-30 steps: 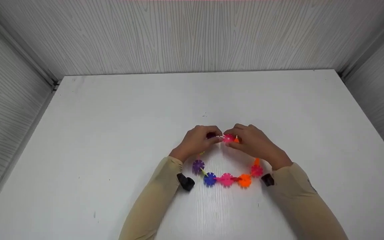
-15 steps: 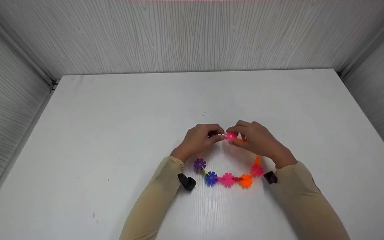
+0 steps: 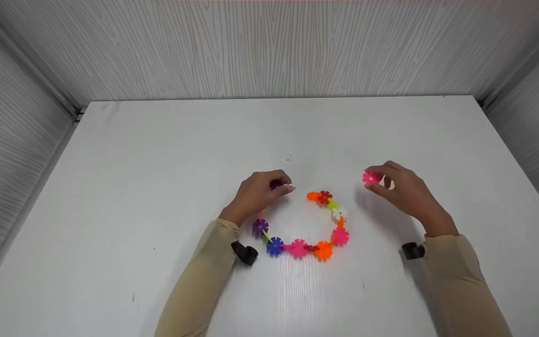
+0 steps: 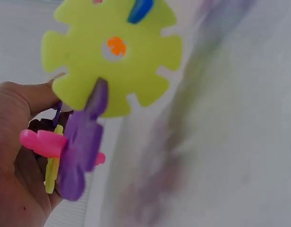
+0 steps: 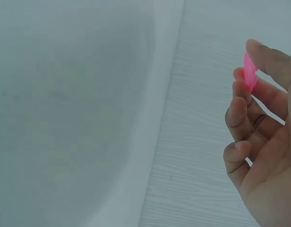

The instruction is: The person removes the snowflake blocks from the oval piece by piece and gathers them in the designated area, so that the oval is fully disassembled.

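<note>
A curved chain of notched plastic discs [image 3: 299, 248], in several colours, lies on the white table. My left hand [image 3: 255, 194] grips its left end, with a white piece [image 3: 289, 186] showing at the fingertips. The fingers hide part of this end. In the left wrist view, a yellow-green disc [image 4: 141, 56] stands close to the camera, joined to a purple disc [image 4: 79, 156] with a pink one [image 4: 44, 143] through it. The chain's other end is an orange disc [image 3: 313, 196], apart from both hands. To the right, my right hand [image 3: 407, 196] pinches a single pink notched disc [image 3: 371, 178] between thumb and fingers.
The white table [image 3: 180, 150] is bounded by a wood-grain panel [image 3: 269, 51] at the back and panels on both sides. A black wrist camera [image 3: 246, 254] sits by the left cuff, another black camera [image 3: 412, 251] by the right.
My right hand has moved right with the pink disc, now apart from the left hand. The orange chain end is let go and lies on the table. Left hand and chain have shifted left.
</note>
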Tool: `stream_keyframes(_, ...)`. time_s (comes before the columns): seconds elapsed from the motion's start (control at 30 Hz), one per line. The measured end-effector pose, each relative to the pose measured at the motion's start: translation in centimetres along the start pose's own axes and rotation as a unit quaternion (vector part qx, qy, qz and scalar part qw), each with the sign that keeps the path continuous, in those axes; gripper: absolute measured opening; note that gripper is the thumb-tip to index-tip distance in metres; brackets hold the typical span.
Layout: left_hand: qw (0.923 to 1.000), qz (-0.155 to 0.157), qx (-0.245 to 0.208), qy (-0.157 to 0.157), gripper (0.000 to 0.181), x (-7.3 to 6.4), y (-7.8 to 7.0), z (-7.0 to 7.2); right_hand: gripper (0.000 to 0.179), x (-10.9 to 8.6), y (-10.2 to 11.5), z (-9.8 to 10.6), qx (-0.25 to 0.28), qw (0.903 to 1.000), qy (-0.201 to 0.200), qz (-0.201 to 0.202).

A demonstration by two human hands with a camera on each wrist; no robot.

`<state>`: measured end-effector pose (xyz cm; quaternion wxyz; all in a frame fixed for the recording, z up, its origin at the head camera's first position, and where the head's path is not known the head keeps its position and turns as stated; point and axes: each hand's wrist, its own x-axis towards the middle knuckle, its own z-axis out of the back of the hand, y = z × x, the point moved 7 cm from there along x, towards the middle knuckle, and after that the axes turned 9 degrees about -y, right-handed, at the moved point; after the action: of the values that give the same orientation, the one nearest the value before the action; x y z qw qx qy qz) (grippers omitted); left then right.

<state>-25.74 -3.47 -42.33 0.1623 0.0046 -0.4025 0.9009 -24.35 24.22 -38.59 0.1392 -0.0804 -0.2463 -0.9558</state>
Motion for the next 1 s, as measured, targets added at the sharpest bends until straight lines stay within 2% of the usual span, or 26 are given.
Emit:
stream_keyframes(0.27,0.9987,0.037,0.01,0.033,0.02,0.1,0.5,-1.0,0.043,0.4,-1.2,-1.2,0.003,0.9976,0.041,-0.056)
stream_keyframes(0.43,0.998,0.048,0.004,0.04,0.02,0.2,0.4,-1.1,0.045,0.5,-1.9,-1.4,0.011,0.9953,0.049,-0.083)
stream_keyframes(0.63,0.9971,0.046,-0.029,0.053,0.021,0.2,0.3,-1.1,0.046,0.8,-2.4,-1.6,0.037,0.9932,0.053,-0.096)
stream_keyframes(0.8,0.9927,0.059,-0.062,0.085,0.033,0.1,0.4,-1.5,0.048,0.8,-2.9,-1.7,0.042,0.9913,0.058,-0.11)
stream_keyframes(1.0,0.9886,0.059,-0.077,0.115,0.042,-0.1,0.3,-1.8,0.048,1.2,-3.4,-2.0,0.044,0.9897,0.067,-0.119)
